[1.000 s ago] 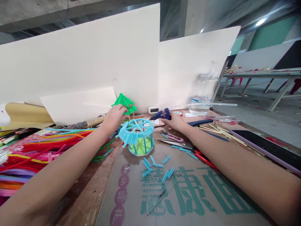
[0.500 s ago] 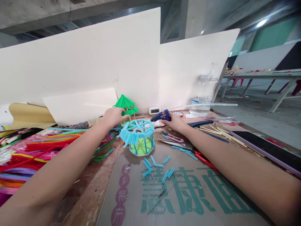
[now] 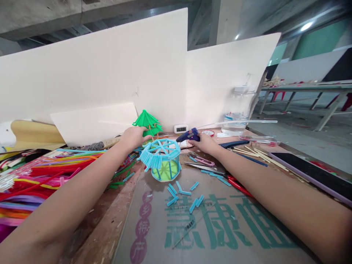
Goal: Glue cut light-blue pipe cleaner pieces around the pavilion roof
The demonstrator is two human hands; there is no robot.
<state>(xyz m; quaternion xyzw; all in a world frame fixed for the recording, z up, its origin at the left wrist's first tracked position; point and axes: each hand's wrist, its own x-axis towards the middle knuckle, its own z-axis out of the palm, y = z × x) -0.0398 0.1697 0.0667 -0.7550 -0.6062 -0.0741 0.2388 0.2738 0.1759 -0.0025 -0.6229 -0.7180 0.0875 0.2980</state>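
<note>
My left hand reaches to the back of the table, its fingers closed at the green model pavilion with tiered roofs; the fingertips are partly hidden. Just in front stands a round light-blue model pavilion with a spoked top, a green floor and a skirt of short blue strips on its left side. In my right hand is a dark blue glue gun with a clear glue stick at its rear. Its nozzle points left, close to the blue rim.
Short blue strips lie on the printed mat. Red-handled scissors, pink snips, wooden sticks and a phone are at right. Colourful pipe cleaners fill the left. A timer and a plastic bottle stand behind.
My left hand and the green pavilion have shifted slightly to the right. The glue gun and the blue pavilion look almost unmoved.
</note>
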